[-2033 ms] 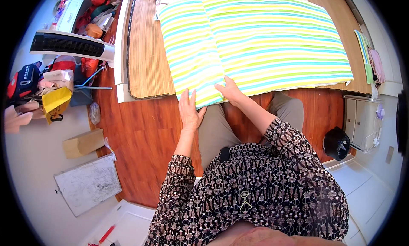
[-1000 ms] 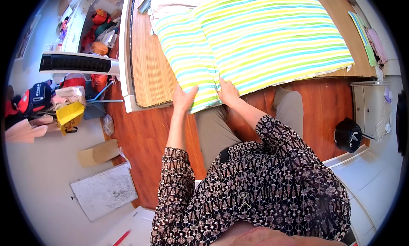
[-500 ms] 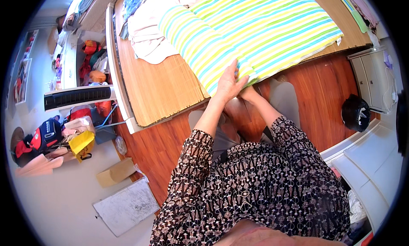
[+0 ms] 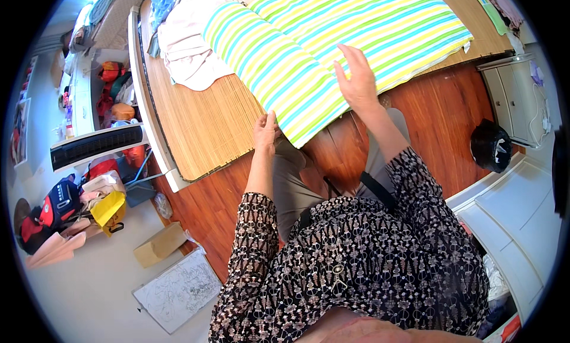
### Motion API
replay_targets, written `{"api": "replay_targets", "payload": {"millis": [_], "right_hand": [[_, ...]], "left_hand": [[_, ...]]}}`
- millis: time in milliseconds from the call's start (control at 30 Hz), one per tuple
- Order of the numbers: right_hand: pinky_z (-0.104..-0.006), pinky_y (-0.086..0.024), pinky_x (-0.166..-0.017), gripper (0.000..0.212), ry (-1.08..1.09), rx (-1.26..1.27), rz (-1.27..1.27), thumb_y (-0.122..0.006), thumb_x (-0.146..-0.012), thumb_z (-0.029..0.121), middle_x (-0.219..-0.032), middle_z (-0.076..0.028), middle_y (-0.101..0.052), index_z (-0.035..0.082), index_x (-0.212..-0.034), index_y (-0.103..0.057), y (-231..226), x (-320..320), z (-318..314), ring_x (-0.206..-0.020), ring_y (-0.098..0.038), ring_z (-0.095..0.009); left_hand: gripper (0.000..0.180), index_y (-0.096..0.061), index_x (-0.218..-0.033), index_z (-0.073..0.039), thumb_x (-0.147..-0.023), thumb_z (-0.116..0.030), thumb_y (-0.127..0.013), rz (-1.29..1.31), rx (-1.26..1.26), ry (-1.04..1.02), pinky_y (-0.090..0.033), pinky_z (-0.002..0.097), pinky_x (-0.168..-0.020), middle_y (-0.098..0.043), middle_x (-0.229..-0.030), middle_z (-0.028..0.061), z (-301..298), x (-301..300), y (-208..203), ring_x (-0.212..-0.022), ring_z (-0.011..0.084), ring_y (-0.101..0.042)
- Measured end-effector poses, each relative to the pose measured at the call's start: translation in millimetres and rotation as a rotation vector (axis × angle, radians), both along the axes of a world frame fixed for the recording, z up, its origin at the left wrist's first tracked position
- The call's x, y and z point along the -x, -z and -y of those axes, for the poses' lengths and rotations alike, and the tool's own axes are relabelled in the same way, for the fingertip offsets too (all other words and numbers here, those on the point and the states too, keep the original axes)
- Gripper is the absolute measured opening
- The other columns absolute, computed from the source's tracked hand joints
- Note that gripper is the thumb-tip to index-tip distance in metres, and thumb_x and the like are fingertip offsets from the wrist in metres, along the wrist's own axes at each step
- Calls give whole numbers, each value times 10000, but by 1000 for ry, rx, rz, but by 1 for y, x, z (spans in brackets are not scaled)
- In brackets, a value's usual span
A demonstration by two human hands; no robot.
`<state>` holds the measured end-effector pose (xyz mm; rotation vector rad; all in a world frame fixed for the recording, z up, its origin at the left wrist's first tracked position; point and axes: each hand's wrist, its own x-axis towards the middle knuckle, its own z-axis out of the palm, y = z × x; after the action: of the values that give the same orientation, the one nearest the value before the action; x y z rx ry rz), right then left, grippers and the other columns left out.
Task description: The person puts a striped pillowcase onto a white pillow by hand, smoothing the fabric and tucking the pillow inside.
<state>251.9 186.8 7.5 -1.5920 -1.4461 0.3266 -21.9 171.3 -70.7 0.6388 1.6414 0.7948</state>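
A folded sheet [image 4: 332,31] with green, yellow, blue and white stripes lies on the bed's bamboo mat [image 4: 205,120], its near corner hanging over the bed's front edge. One folded section runs along its left side, with a crease beside it. At that section's left edge is my left hand [image 4: 265,134], fingers curled and thumb up, closed at the border of the sheet. My right hand [image 4: 358,81] is over the sheet near its front edge, fingers spread and holding nothing. Whether its palm touches the fabric cannot be made out.
Pale bedding [image 4: 190,52] lies left of the sheet. A white bed rail [image 4: 155,123] bounds the mat's left side. To the right stand a black bag [image 4: 491,146] and a small cabinet [image 4: 504,96]. Bags and a yellow bag [image 4: 108,212] lie at left.
My hands were close together at the sheet's near edge. The left has moved left to the sheet's side border; the right has moved up over the sheet and opened out.
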Motion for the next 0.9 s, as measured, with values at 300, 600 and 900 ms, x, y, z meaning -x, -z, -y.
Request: {"api": "replay_targets", "payload": {"millis": [300,600,900], "right_hand": [[-482,-406,-975,612,-366,328,617,-512,-900,445,-1455,-164,-336,185,-1431,-350,101,34,-3,-1284,-359,-394],[-461,-243,-1098,617,-528,424,176,-434,-932,465,-1427,-247,-343,106,-1427,-350,123,34,-22,-1288,-335,-434],[-385,-251,-1111,611,-746,337,-424,-343,-984,452,-1459,-206,-325,38,-1433,-311,158,87,23,-1332,-331,-347]], "left_hand": [[544,-484,-1284,-50,-854,-301,-701,216,-97,31,-462,355,-915,-579,-1202,69,3,-25,21,-1104,190,-541],[549,-473,-1270,-24,-799,-142,-730,405,-113,34,-489,365,-888,-589,-1178,115,-7,-36,-17,-1033,230,-590],[476,-513,-1181,45,-792,-157,-699,-98,-296,69,-493,324,-819,-626,-1082,143,36,-37,-78,-932,209,-618]]}}
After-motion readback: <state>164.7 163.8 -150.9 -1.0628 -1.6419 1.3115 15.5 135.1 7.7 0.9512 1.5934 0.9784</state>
